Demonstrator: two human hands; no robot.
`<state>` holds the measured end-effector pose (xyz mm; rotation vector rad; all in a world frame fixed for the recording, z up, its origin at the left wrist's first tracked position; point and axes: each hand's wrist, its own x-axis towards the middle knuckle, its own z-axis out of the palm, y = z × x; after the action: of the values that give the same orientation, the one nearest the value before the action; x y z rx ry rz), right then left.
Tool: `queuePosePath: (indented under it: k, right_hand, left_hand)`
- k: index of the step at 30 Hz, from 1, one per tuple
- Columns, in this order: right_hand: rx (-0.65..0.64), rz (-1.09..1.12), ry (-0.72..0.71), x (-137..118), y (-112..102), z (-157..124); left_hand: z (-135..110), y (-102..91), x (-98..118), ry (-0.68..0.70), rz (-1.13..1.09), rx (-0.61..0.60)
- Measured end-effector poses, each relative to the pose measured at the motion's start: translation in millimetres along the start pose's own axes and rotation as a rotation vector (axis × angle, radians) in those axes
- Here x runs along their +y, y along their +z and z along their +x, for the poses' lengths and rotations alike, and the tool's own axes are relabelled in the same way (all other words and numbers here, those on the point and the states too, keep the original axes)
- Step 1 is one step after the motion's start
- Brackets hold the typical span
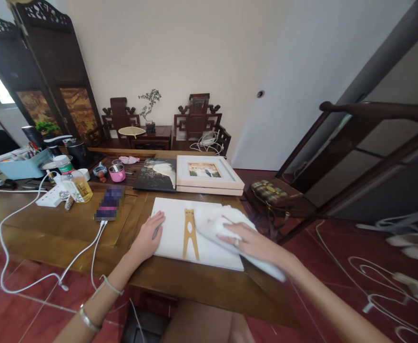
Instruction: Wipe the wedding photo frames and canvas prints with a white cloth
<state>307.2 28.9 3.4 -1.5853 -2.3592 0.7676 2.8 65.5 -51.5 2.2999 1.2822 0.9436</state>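
A flat white panel (171, 240) lies on the wooden table, with a tan, A-shaped figure with a cat-like head (190, 234) on its face. My left hand (150, 237) rests on the panel's left edge, fingers stretched out over the surface and holding nothing. In my right hand (243, 242) is a bunched white cloth (212, 221), pressed onto the right part of the panel. The cloth covers the panel's upper right area, and part of it hangs past the right edge. Slight blur hides its folds.
Behind the panel lie a framed picture in a pale box (209, 183) and a dark photo panel (155, 175). To the left are a phone (109, 204) with white cables, a bottle of yellow liquid (82, 189), a pink cup (117, 173) and a blue bin (25, 166).
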Motion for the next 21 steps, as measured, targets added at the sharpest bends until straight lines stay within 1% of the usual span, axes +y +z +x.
queuePosePath:
  k: [2, 4, 6, 7, 8, 10, 12, 14, 17, 19, 21]
  right_hand:
    - [0.051, -0.056, -0.091, 3, -6, 30]
    - [0.091, -0.122, -0.177, 4, -7, 52]
    - [0.106, -0.183, -0.208, 5, -4, 62]
    - [0.109, -0.205, -0.205, 4, -2, 61]
    - [0.107, -0.223, -0.202, 3, 1, 57]
    - [0.092, -0.247, -0.207, -4, 8, 39]
    - [0.059, -0.264, -0.229, -15, 13, 11]
    - [-0.002, -0.286, -0.258, -29, 16, -20]
    - [-0.091, -0.328, -0.281, -45, 16, -57]
    - [-0.085, -0.353, -0.281, -48, 13, -69]
    - [-0.006, -0.388, -0.284, -46, 9, -66]
  left_hand:
    - [0, -0.7, 0, 0.001, -0.015, 0.006]
    - [0, -1.1, 0, 0.001, -0.024, 0.007]
    - [0, -1.3, 0, 0.002, -0.027, 0.005]
    - [0, -1.3, 0, 0.002, -0.026, 0.004]
    - [0, -1.3, 0, 0.003, -0.024, 0.002]
    - [0, -1.1, 0, 0.004, -0.016, -0.002]
    - [0, -0.8, 0, 0.005, -0.004, -0.009]
    - [-1, -0.4, 0, 0.005, 0.005, -0.014]
    - [-1, 0.4, 0, 0.005, 0.015, -0.013]
    - [-1, 0.8, -1, 0.003, 0.019, -0.012]
    - [-1, 0.7, 0, -0.002, 0.019, -0.013]
